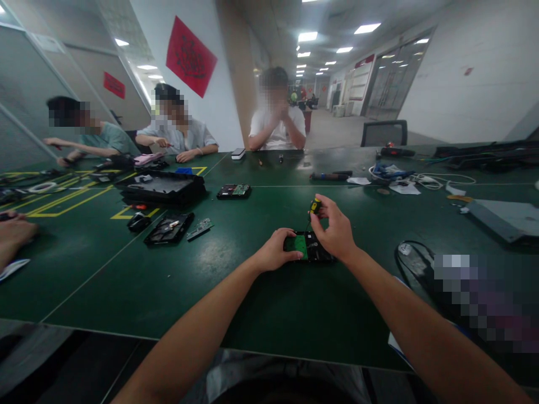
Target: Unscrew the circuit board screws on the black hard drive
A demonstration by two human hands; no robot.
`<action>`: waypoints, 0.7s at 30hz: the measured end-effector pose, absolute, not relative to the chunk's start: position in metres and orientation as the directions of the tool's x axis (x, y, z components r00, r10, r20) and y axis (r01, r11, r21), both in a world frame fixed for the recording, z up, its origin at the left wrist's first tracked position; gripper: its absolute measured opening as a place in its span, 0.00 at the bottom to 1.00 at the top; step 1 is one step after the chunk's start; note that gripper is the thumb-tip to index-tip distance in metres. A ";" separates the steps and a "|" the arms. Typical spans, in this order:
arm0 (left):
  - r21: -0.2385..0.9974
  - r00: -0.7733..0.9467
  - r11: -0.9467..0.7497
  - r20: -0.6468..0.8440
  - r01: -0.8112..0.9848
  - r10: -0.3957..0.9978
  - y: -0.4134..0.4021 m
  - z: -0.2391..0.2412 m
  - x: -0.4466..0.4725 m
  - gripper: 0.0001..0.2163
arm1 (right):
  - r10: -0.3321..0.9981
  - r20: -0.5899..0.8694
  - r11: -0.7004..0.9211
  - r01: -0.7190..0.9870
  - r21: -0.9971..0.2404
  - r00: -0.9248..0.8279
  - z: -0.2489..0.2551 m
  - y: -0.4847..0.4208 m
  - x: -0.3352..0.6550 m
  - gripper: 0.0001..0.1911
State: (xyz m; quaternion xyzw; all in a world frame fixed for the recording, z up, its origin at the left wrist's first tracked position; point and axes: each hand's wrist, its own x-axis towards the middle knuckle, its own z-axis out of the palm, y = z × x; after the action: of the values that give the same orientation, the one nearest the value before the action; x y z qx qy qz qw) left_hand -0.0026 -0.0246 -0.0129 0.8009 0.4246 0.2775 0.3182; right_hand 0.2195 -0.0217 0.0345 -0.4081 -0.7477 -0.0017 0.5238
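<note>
- Yellow-and-black screwdriver (pixel 314 205) pinched between thumb and fingers of the right hand (pixel 337 227); stands nearly upright, shaft pointing down at the hard drive (pixel 316 245). Tip contact: cannot tell.
- Left hand (pixel 275 249) grasps the left end of the hard drive, thumb along the near side, fingers toward the far edge.
- Hard drive lies flat on the bench (pixel 181 297), directly before the person. Green circuit board (pixel 300 245) shows in its left half.
- Progress, as judged: screwdriver work under way, not finished. Green circuit board remains on the black body; no part seen lifted off. Screws out versus screws left: too small to count.
- Farther left: loose circuit board (pixel 199 229) just beside a black tray (pixel 168 228), so those two lie separated. Whether either belongs with this hard drive: cannot tell.
- Beyond: second hard drive (pixel 234 191), board side up, touched by neither hand; appears whole from this distance. Large black case (pixel 162 188) to its left.
- Far side: seated co-worker (pixel 275 134), both hands raised off the bench.
</note>
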 end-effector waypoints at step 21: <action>0.749 0.484 -0.440 0.184 0.495 0.856 -0.025 -0.013 -0.003 0.29 | 0.601 0.791 0.670 0.609 -0.425 -0.109 0.030 -0.024 0.218 0.30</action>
State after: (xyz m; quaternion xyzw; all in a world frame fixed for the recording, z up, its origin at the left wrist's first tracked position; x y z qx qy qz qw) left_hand -0.0032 -0.0250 -0.0134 0.8001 0.4221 0.2829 0.3188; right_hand 0.2184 -0.0244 0.0296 -0.4065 -0.7446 -0.0036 0.5295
